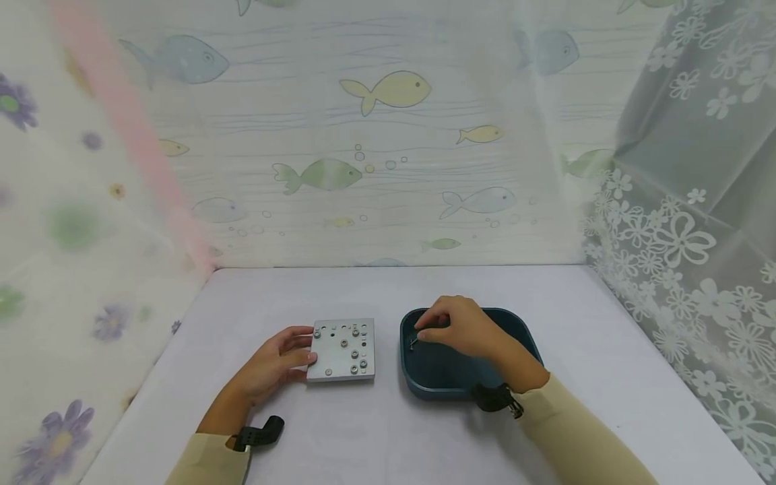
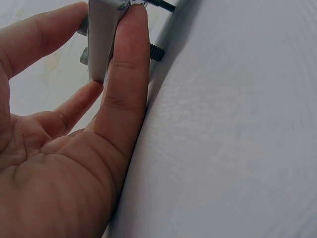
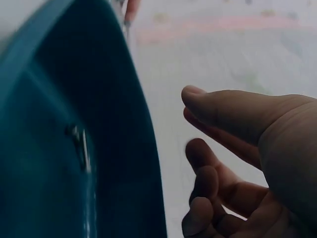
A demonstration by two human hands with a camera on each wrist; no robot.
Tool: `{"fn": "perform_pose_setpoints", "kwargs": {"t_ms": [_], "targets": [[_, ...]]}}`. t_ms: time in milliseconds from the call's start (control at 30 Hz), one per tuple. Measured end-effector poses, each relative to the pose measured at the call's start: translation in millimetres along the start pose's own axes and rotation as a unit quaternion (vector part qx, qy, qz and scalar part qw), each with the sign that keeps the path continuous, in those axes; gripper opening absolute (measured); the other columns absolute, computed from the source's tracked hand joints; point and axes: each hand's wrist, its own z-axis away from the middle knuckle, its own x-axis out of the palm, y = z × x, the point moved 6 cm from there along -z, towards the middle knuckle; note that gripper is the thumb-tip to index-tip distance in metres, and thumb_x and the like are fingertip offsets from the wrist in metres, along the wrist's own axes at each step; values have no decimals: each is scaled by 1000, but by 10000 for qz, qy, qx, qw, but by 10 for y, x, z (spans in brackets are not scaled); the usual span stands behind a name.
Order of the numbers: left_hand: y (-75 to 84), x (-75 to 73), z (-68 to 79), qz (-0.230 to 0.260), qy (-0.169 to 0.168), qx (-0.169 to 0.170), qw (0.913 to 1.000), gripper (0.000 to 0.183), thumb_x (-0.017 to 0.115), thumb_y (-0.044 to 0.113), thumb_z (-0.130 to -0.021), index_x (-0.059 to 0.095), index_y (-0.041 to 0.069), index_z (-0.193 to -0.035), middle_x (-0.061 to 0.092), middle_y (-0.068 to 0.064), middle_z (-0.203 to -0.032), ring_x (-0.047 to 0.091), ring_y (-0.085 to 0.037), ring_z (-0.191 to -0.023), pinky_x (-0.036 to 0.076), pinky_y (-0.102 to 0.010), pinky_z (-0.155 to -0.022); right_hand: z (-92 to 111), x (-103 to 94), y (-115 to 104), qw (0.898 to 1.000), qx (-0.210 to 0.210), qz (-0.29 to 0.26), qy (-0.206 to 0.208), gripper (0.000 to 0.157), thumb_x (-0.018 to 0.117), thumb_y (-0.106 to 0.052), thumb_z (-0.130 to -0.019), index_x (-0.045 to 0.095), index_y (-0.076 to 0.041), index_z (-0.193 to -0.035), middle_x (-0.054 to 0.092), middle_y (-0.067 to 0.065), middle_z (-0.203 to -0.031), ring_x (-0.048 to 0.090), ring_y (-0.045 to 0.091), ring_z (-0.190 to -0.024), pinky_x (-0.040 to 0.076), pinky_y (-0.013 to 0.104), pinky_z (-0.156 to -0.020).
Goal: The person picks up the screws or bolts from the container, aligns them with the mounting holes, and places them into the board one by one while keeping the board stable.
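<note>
At the left edge of a silver metal plate (image 1: 330,347), my left hand (image 1: 280,364) grips it with the thumb on the near side. Several socket-head screws (image 1: 343,343) stand in the plate's holes, with bare holes among them. In the left wrist view, black threaded ends (image 2: 157,52) stick out beneath the plate, beside a finger of the left hand (image 2: 119,94). My right hand (image 1: 463,327) hovers over the left part of a dark blue tray (image 1: 424,391), its fingers bent loosely and holding nothing visible. Below the fingertips, a small screw or screws (image 3: 81,146) lie in the tray.
A white-covered table (image 1: 388,444) carries the plate and the tray, which stand a short gap apart. Behind hangs a curtain (image 1: 388,135) with printed fish. Patterned sheets hang at both sides. Each wrist wears a black strap (image 1: 257,434).
</note>
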Motion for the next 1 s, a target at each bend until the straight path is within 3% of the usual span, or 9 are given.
{"fn": "perform_pose_setpoints", "kwargs": {"t_ms": [267,533,700,833,1000], "targets": [[14,-25,25,-77,50,-6,10000,72,79,23,-92,42,14,-152,45,-17,-156,66,-30,-114,61,-41,-86,65,-138,314,9989,282,-275,-244,22,78,-31,-93,81,-19,-111,75,-7,-112,68,12,-101,58,34,-84],[24,-6,11,-47,21,28,10000,70,79,22,-92,43,14,-152,45,-18,-155,65,-30,-115,61,-42,-86,81,-234,604,9964,801,85,-283,21,77,-27,-94,81,-17,-112,76,-2,-114,69,20,-109,58,43,-92],[12,-1,0,-9,7,24,10000,70,79,21,-92,43,15,-152,46,-17,-155,65,-30,-115,61,-43,-87,93,-266,697,9903,1313,227,-402,23,77,-21,-93,80,-10,-112,78,3,-109,71,18,-96,60,39,-82],[-8,2,-8,19,-3,-4,10000,71,80,22,-91,43,15,-152,46,-17,-155,66,-30,-115,61,-42,-87,125,-269,736,9825,1770,253,-526,26,78,-15,-91,78,-3,-114,79,5,-95,71,14,-77,60,34,-71],[-10,6,-8,43,9,-23,10000,72,81,23,-91,43,15,-152,46,-16,-155,67,-30,-114,61,-41,-87,151,-267,773,9776,1982,324,-625,24,77,-10,-91,77,2,-111,77,7,-84,72,16,-68,60,33,-65]]}}
